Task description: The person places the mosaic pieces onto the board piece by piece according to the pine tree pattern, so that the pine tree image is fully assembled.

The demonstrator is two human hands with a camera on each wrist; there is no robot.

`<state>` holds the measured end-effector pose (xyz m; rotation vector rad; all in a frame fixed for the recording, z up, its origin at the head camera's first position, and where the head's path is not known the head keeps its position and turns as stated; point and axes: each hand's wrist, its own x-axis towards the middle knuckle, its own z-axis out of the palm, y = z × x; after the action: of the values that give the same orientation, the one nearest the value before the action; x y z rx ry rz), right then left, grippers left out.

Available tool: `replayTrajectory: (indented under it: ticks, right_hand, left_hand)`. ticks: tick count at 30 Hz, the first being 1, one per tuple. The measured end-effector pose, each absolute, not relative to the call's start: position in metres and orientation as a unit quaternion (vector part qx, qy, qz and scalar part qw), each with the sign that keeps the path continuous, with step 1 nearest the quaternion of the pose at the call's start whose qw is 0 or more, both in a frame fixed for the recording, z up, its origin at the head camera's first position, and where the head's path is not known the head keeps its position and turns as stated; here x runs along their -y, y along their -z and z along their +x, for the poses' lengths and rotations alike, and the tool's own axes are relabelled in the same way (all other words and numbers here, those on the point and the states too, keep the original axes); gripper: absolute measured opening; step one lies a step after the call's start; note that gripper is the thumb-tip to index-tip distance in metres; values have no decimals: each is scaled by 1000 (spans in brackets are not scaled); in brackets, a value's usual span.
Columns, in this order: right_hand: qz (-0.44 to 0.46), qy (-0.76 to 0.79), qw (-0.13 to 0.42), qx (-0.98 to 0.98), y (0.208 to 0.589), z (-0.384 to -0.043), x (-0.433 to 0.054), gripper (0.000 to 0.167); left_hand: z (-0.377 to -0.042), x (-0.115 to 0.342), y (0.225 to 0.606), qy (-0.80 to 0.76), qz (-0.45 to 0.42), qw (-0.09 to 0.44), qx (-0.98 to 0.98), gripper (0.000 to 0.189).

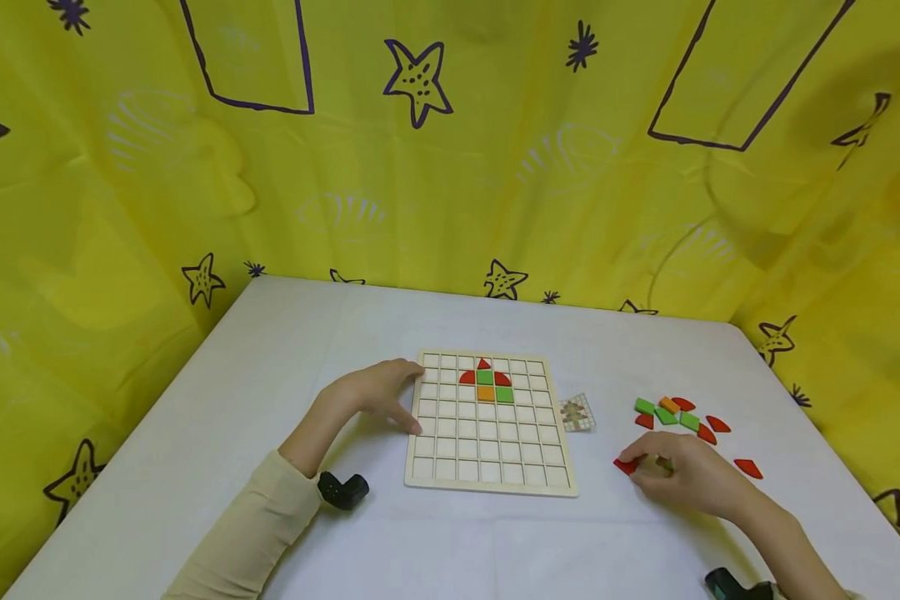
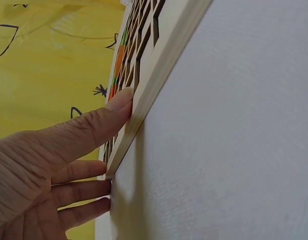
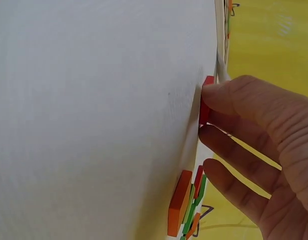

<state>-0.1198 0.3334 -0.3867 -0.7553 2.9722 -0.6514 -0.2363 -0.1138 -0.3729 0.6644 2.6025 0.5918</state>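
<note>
A wooden grid board (image 1: pixel 487 490) lies on the table with a small pattern of red, green and orange tiles (image 1: pixel 485 377) in its upper cells. My left hand (image 1: pixel 378 392) rests at the board's left edge. In the left wrist view its thumb (image 2: pixel 106 120) touches the frame, and the fingers extend along the side. To the right of the board, my right hand (image 1: pixel 686 471) pinches a red tile (image 1: pixel 626 466) between thumb and fingers, low over the table. The right wrist view shows the thumb across that red tile (image 3: pixel 206 102).
Loose red, green and orange tiles (image 1: pixel 667 416) lie beyond my right hand, with one red tile (image 1: pixel 748 468) apart from them. A small pattern card (image 1: pixel 577 413) sits against the board's right side. A yellow patterned curtain (image 1: pixel 450 167) hangs around the white table (image 1: pixel 330 333).
</note>
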Motion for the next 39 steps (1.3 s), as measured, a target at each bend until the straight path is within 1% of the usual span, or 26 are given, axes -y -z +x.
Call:
replayTrajectory:
  ticks: [4, 9, 11, 17, 19, 22, 30, 39]
  right_hand:
    - [-248, 195, -13, -949, 386, -120, -330, 29]
    - [-240, 196, -14, -951, 383, -123, -325, 26]
    - [-243, 204, -23, -948, 381, -125, -323, 26]
    - [-304, 220, -99, -922, 379, -135, -317, 36]
    - [-322, 224, -111, -913, 378, -140, -315, 37]
    - [-329, 228, -113, -909, 377, -146, -309, 36]
    - [-303, 235, -96, -919, 375, -158, -294, 30]
    - [-289, 221, -110, -925, 374, -172, -267, 25]
  left_hand:
    - [-236, 114, 373, -211, 243, 195, -926, 97]
    - [-237, 114, 374, -207, 246, 196, -926, 98]
    - [-237, 114, 374, -204, 247, 196, -927, 98]
    - [-237, 114, 374, -204, 244, 196, -928, 98]
    - [-237, 114, 374, -204, 244, 196, -928, 97]
    - [-237, 113, 374, -202, 242, 198, -928, 97]
    - [-237, 112, 374, -200, 235, 198, -930, 98]
    - [-237, 113, 375, -204, 242, 193, -929, 97]
